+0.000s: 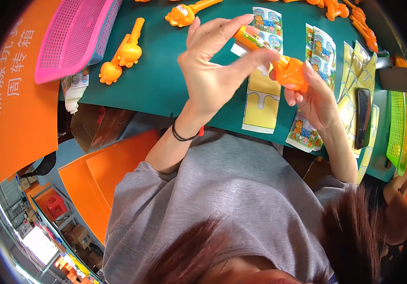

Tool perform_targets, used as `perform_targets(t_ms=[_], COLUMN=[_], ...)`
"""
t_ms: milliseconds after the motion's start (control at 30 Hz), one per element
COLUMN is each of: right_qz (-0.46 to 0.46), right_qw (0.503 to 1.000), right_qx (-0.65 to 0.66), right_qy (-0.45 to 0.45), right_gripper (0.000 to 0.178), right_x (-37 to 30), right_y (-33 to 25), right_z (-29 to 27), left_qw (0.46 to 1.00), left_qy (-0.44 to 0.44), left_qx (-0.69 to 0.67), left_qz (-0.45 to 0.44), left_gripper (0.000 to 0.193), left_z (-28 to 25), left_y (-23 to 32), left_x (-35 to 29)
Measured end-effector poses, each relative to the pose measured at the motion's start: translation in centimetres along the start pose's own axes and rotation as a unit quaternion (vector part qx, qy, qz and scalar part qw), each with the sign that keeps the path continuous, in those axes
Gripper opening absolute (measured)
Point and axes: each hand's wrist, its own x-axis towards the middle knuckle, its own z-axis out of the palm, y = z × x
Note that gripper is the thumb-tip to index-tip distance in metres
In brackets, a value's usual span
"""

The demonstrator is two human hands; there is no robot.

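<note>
An orange plastic toy with a rounded animal head (pixel 290 74) and a handle (pixel 249 38) is held between my two hands above the table. My left hand (pixel 211 66) pinches the handle, fingers on its far side and thumb near the neck. A colourful printed sticker (pixel 263 41) shows along the handle; whether its edges lie flat is too small to tell. My right hand (pixel 318 97) is closed around the head. Beneath them lies a sticker strip (pixel 261 106), its near part bare yellow backing and its far part bearing printed stickers.
More sticker sheets (pixel 324 49) lie right, with yellow strips (pixel 352 80) and a dark phone (pixel 363 118) beyond. Similar orange toys (pixel 129 51) lie left and along the back. A pink basket (pixel 52 57) stands left, a green basket (pixel 395 128) right, near another person's arm (pixel 399 182).
</note>
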Motion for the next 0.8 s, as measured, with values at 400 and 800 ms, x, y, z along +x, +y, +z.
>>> perform_targets(t_ms=[400, 800], right_qz=[0.042, 0.061], right_qw=[0.998, 0.993], right_qx=[0.013, -0.093], right_qy=[0.037, 0.040], right_gripper=[0.044, 0.043], right_x=[-0.1, 0.1], right_y=[-0.9, -1.1], right_z=[0.1, -0.5], left_qw=[0.967, 0.923], left_qy=[-0.232, -0.255], left_qx=[-0.088, -0.226], left_qz=[0.058, -0.177], left_gripper=[0.046, 0.025], left_z=[-2.9, -1.6], left_y=[-0.5, -0.6], left_x=[2.1, 1.1])
